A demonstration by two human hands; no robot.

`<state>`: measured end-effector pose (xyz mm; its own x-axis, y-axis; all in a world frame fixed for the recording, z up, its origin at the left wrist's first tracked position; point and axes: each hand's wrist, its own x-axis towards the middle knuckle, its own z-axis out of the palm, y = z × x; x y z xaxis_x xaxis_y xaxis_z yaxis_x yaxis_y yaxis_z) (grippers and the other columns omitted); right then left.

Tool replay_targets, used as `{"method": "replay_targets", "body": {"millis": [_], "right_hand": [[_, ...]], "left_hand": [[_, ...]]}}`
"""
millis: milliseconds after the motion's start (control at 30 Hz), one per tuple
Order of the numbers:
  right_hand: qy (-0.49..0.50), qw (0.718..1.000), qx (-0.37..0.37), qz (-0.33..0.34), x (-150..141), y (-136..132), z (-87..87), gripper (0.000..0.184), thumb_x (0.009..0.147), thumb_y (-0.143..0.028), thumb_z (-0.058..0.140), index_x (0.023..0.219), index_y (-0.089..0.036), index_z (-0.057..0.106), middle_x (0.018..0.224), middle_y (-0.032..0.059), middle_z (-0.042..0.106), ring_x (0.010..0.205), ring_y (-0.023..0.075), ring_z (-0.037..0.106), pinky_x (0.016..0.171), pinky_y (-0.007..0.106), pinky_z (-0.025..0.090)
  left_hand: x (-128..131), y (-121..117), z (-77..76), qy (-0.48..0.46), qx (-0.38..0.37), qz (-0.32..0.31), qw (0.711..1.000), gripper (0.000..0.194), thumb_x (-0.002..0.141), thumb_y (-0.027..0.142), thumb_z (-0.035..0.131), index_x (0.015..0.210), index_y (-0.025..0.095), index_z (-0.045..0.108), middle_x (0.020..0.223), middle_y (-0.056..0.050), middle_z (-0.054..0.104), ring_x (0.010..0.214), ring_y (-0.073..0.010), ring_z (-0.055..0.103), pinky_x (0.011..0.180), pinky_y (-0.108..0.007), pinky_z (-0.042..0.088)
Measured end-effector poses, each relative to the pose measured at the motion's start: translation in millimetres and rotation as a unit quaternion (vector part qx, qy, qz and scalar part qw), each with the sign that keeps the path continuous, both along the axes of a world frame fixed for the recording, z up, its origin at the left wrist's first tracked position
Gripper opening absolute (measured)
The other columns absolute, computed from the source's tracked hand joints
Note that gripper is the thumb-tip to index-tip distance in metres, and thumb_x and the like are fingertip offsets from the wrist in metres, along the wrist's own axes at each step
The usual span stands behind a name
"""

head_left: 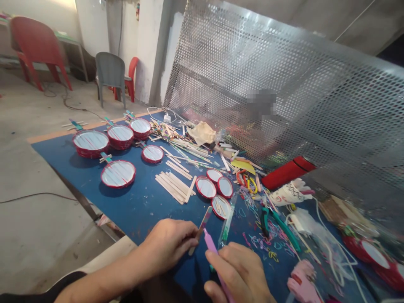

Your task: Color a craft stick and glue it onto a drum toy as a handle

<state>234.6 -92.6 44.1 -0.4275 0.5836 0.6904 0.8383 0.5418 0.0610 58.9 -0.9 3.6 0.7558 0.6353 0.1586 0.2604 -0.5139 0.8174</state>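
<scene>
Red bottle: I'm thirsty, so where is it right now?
In the head view, the red bottle is right of centre on the blue table, between the white cup and the perforated panel.

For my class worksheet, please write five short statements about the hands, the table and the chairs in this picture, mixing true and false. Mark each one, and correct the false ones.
1. The left hand holds a flat wooden stick. True.
2. The right hand holds the green-handled tool. False: it holds a pink pen-like tool; the green-handled tool lies on the table.
3. Only two small red-rimmed discs are clustered beyond the hands. False: there are four.
4. A gray chair partly hides a red chair. True.
5. The tabletop is yellow. False: it is blue.
</scene>
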Motion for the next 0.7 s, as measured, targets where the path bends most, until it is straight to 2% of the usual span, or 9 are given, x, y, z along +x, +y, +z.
{"method": "replay_targets", "body": {"millis": [267,433,600,700], "right_hand": [[0.011,1.0,0.016,0.023,-2.0,5.9,2.6,0.026,0.098,-0.031,0.041,0.093,-0.015,0.06,0.063,-0.0005,0.061,0.059,0.0105,0.058,0.066,0.026,0.047],[0.001,1.0,0.003,0.026,-0.3,3.9,1.1,0.032,0.1,-0.037,0.039,0.094,-0.015,0.061,0.065,0.0011,0.062,0.063,0.0116,0.058,0.07,0.027,0.047],[0.002,1.0,0.017,0.012,2.5,0.9,-3.7,0.033,0.1,-0.037,0.039,0.095,-0.015,0.063,0.07,0.0023,0.065,0.07,0.0121,0.06,0.08,0.028,0.047],[0.004,1.0,0.008,-0.001,4.1,-0.1,-5.7,0.032,0.099,-0.038,0.041,0.096,-0.015,0.063,0.072,0.0023,0.065,0.07,0.013,0.06,0.079,0.03,0.046]], "left_hand": [[-0.2,0.0,0.4,0.002,0.004,0.006,1.0,0.015,0.093,0.019,0.05,0.086,0.019,0.063,0.074,0.001,0.067,0.065,-0.0126,0.061,0.06,-0.018,0.038],[-0.6,-0.1,0.6,-0.002,-0.005,0.004,1.0,0.015,0.092,0.019,0.051,0.085,0.019,0.063,0.074,0.002,0.067,0.067,-0.0126,0.061,0.062,-0.018,0.038],[-0.5,0.6,2.4,0.005,-0.013,0.012,1.0,0.016,0.092,0.018,0.051,0.081,0.018,0.063,0.071,0.002,0.066,0.064,-0.012,0.059,0.059,-0.018,0.037],[-0.3,0.7,0.8,-0.008,-0.009,0.006,1.0,0.016,0.091,0.018,0.051,0.08,0.018,0.062,0.071,0.002,0.066,0.064,-0.0119,0.059,0.06,-0.018,0.037]]}}
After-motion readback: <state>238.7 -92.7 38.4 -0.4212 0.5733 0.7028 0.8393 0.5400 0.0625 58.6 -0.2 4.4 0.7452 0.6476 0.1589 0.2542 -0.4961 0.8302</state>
